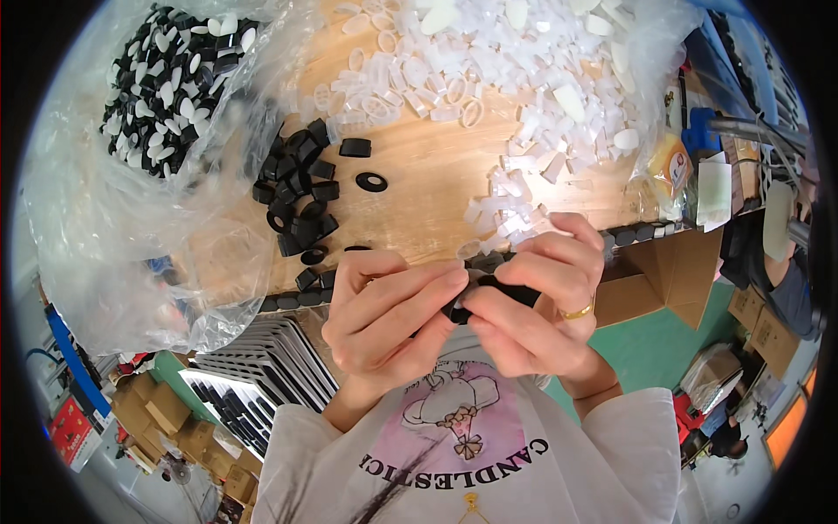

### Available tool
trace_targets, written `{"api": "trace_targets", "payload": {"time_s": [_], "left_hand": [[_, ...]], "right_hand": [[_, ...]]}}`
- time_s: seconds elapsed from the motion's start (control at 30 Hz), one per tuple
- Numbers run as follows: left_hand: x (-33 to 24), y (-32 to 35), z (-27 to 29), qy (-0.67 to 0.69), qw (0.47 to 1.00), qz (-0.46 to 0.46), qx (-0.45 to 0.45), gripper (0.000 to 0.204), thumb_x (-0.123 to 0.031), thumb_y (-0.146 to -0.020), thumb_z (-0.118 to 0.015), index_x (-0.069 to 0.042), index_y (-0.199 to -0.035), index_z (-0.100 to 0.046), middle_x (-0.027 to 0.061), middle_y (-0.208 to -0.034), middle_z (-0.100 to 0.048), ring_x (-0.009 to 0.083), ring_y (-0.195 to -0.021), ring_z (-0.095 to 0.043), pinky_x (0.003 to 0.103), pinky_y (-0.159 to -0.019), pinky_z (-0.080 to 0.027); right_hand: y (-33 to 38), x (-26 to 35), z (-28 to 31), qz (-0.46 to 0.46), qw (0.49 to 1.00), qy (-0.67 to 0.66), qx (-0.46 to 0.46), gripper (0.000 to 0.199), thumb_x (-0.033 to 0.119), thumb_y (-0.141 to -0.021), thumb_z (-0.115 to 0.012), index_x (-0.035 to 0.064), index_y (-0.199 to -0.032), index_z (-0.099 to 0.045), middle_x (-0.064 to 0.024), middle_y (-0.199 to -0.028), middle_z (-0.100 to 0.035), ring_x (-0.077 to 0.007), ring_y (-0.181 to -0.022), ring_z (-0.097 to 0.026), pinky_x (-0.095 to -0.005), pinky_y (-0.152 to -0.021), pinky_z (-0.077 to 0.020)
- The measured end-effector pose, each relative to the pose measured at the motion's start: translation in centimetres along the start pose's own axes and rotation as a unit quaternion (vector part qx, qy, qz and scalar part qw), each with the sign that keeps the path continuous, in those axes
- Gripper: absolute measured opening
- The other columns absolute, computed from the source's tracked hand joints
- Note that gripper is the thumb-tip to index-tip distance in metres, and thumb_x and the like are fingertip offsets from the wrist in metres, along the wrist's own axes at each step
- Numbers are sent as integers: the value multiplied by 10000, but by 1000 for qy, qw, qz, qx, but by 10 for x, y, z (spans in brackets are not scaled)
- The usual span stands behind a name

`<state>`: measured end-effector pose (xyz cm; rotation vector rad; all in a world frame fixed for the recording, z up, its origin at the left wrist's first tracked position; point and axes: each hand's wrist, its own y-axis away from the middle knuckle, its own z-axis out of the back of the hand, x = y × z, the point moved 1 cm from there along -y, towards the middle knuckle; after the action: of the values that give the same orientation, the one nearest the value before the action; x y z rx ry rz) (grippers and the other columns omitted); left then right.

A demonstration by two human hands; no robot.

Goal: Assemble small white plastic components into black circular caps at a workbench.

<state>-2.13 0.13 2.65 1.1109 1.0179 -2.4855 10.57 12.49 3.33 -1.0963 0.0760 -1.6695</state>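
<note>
In front of my chest, both hands meet over a small black oval cap. My left hand is closed, its fingertips pinching the cap's left side. My right hand is closed on the other side, with thumb and index finger at the cap; a gold ring is on one finger. Between the fingertips a small pale piece shows at the cap, mostly covered by the fingers. Just beyond my left hand lies a heap of black oval caps. Translucent oval sleeves are scattered beyond my right hand.
A clear plastic bag holds many black-and-white pieces at the left. More translucent pieces cover the far wooden table. Black caps line its near edge. Stacked trays stand lower left; an open cardboard box sits right.
</note>
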Motion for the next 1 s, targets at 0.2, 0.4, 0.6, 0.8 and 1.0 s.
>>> {"api": "trace_targets", "payload": {"time_s": [0.2, 0.4, 0.6, 0.8, 1.0], "left_hand": [[9, 9, 4, 13, 995, 96, 0, 312, -29, -652, -783, 1, -960, -745, 87, -895, -734, 224, -695, -551, 304, -658, -439], [1, 1, 5, 58, 987, 151, 13, 328, -43, -674, -823, 6, -987, -739, 80, -891, -735, 201, -721, -550, 308, -668, -439], [5, 7, 1, 69, 975, 208, -35, 322, 27, -684, -794, 16, -1000, -733, 111, -904, -738, 202, -715, -616, 280, -653, -484], [6, 7, -3, 33, 982, 184, -21, 332, 86, -701, -750, 19, -1025, -726, 142, -925, -736, 219, -745, -701, 253, -641, -535], [-4, 6, 2, 70, 968, 239, 8, 333, 91, -731, -729, 24, -1057, -720, 155, -977, -732, 209, -824, -719, 231, -677, -549]], "right_hand": [[-11, -38, 0, -142, 961, -228, 60, 211, 169, -775, -739, -16, -878, -732, -93, -922, -622, -283, -865, -599, -394, -806, -494], [-42, -136, -40, -23, 983, 101, 149, 164, -27, -778, -686, 28, -932, -692, -78, -996, -609, -216, -921, -590, -317, -733, -493], [-42, -58, -5, -112, 980, -128, 104, 135, -72, -742, -663, -12, -863, -654, -119, -994, -641, -243, -860, -638, -319, -720, -524], [-23, -27, -3, 57, 988, -76, 126, 158, -114, -694, -643, -30, -826, -667, -164, -995, -623, -233, -668, -622, -302, -553, -513], [-18, -20, -10, 11, 982, -160, 96, 186, -61, -684, -742, -5, -859, -712, -120, -960, -585, -194, -699, -573, -287, -552, -471]]}}
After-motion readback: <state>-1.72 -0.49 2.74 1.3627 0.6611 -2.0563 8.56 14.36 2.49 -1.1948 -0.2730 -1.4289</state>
